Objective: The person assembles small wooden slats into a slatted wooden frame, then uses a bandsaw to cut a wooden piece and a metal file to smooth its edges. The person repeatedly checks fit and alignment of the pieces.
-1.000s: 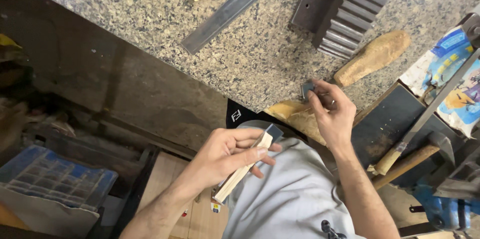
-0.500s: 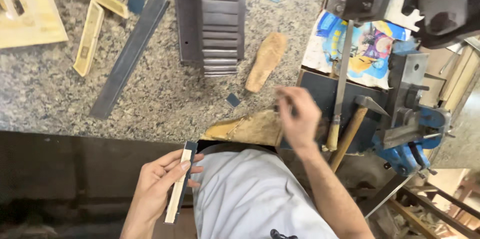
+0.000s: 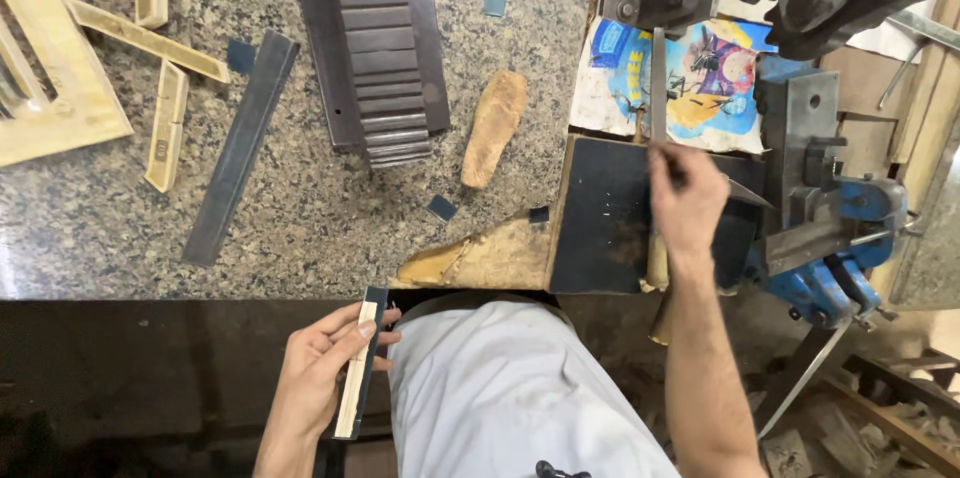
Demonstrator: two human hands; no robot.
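Note:
My left hand [image 3: 322,363] holds a thin pale wooden strip with a dark edge [image 3: 358,363], below the granite counter's front edge, beside my lap in a grey shirt. My right hand [image 3: 685,200] has reached to the right over a black square pad [image 3: 600,223] and closes on a hammer, whose metal part [image 3: 657,83] runs up past the fingers and whose wooden handle [image 3: 657,263] shows below the hand. Whether the hammer is lifted off the pad I cannot tell.
On the granite counter [image 3: 300,208] lie a long dark metal bar [image 3: 240,148], a ribbed dark block [image 3: 378,48], pale wooden strips [image 3: 165,123], a tan shoe-shaped piece [image 3: 493,128] and small blue squares. A blue vise [image 3: 835,238] and machine parts stand at right.
My right hand moved from the counter's front edge rightward onto the hammer over the black pad. The view swung right. My left hand keeps the strip, now lower left.

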